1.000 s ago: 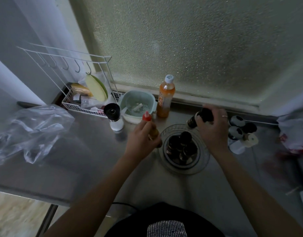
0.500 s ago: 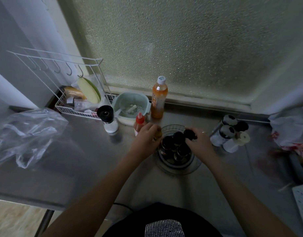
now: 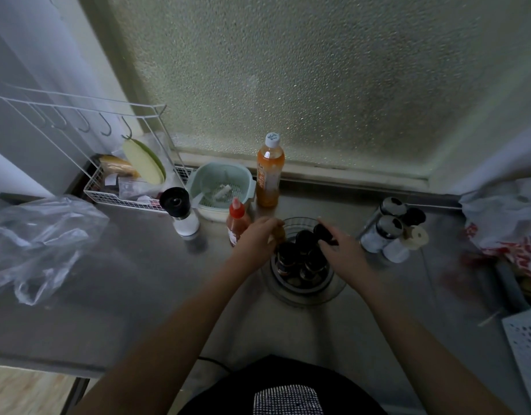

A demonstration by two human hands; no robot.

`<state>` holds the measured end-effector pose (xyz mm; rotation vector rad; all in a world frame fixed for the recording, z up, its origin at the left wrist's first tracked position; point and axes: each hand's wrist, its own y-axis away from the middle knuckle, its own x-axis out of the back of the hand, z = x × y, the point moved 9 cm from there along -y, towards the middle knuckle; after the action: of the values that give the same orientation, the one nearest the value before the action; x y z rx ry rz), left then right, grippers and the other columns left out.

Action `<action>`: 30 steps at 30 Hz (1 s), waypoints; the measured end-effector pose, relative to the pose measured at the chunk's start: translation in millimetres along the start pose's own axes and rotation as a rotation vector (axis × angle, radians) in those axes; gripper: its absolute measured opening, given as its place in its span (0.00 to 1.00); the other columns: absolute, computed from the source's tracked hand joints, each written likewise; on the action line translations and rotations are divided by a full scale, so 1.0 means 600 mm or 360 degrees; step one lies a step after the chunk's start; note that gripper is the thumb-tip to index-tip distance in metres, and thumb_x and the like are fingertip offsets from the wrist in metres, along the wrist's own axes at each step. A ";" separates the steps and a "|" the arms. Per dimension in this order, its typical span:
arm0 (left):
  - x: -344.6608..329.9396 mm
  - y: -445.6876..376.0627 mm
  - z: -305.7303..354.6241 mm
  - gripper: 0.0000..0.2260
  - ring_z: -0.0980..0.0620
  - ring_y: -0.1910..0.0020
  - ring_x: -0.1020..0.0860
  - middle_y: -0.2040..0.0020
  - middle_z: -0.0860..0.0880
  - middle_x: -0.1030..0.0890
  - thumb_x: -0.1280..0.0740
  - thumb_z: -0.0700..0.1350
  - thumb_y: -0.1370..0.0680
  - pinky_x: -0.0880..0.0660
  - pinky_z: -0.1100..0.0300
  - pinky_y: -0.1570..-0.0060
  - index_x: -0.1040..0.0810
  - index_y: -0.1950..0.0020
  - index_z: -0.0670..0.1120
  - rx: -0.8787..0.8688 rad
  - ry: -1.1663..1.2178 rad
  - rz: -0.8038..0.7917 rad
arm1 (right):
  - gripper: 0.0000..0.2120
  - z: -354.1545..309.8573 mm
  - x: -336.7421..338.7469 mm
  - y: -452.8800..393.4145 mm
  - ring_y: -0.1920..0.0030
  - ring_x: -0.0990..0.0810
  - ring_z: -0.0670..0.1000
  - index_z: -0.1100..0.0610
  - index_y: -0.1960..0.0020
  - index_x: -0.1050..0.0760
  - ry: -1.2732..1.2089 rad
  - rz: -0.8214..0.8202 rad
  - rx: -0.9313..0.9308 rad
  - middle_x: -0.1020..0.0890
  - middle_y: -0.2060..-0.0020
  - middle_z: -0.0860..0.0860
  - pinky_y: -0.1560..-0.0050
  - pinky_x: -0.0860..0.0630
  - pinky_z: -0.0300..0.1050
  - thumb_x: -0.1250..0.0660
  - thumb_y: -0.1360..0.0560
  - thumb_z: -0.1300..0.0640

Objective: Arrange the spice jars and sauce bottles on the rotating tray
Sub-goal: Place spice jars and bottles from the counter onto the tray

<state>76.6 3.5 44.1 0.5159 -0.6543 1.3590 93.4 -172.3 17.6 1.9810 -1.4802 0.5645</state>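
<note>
Round clear rotating tray (image 3: 307, 295) on brushed-steel table (image 3: 138, 280), dark-capped spice jars (image 3: 303, 253) clustered inside. Left hand (image 3: 255, 239) fingers curl around an amber jar (image 3: 280, 232) at tray's rim. Right hand (image 3: 342, 253) pinches a black-capped jar (image 3: 323, 232). Red squeeze bottle (image 3: 236, 221) stands just left.

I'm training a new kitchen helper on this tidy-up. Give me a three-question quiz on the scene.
1. True or false: the red-capped sauce bottle stands on the rotating tray.
2. What is the right hand closed on?
   A. a dark-lidded jar
   B. the orange bottle
   C. the colander
3. Fill in: the grinder has a ____ top.

Key: 1 false; 2 A; 3 black.
</note>
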 end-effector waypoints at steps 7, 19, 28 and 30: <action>0.011 0.028 -0.046 0.20 0.47 0.39 0.25 0.38 0.44 0.23 0.39 0.32 0.25 0.29 0.56 0.39 0.27 0.35 0.46 0.0225 -0.0028 0.0023 | 0.24 -0.010 0.001 0.002 0.32 0.30 0.55 0.49 0.27 0.38 -0.0001 0.0089 0.0074 0.30 0.30 0.54 0.35 0.32 0.48 0.40 0.22 0.60; 0.174 0.115 -0.172 0.15 0.36 0.47 0.26 0.45 0.38 0.25 0.34 0.36 0.30 0.28 0.46 0.56 0.29 0.44 0.40 0.0786 -0.0322 0.0961 | 0.17 -0.242 -0.076 -0.017 0.43 0.25 0.52 0.52 0.38 0.30 0.0473 0.0181 0.0786 0.23 0.43 0.51 0.43 0.27 0.52 0.36 0.26 0.55; 0.223 0.057 -0.263 0.43 0.34 0.30 0.41 0.27 0.36 0.41 0.26 0.49 0.31 0.40 0.40 0.32 0.49 0.25 0.42 0.1180 -0.0341 0.0571 | 0.08 -0.293 -0.172 -0.077 0.51 0.22 0.54 0.51 0.44 0.34 0.0780 -0.0237 0.0680 0.22 0.51 0.54 0.50 0.24 0.54 0.41 0.22 0.53; 0.224 0.049 -0.265 0.39 0.34 0.32 0.37 0.30 0.35 0.36 0.27 0.48 0.31 0.36 0.39 0.35 0.44 0.28 0.40 0.1134 -0.0290 0.0585 | 0.05 -0.283 -0.168 -0.076 0.57 0.21 0.52 0.51 0.47 0.36 0.0646 -0.0263 0.0636 0.20 0.56 0.52 0.57 0.22 0.50 0.41 0.22 0.54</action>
<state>79.2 212.5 21.3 1.1394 -0.4032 1.9128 110.7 23.3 66.9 2.0906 -1.0000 1.1815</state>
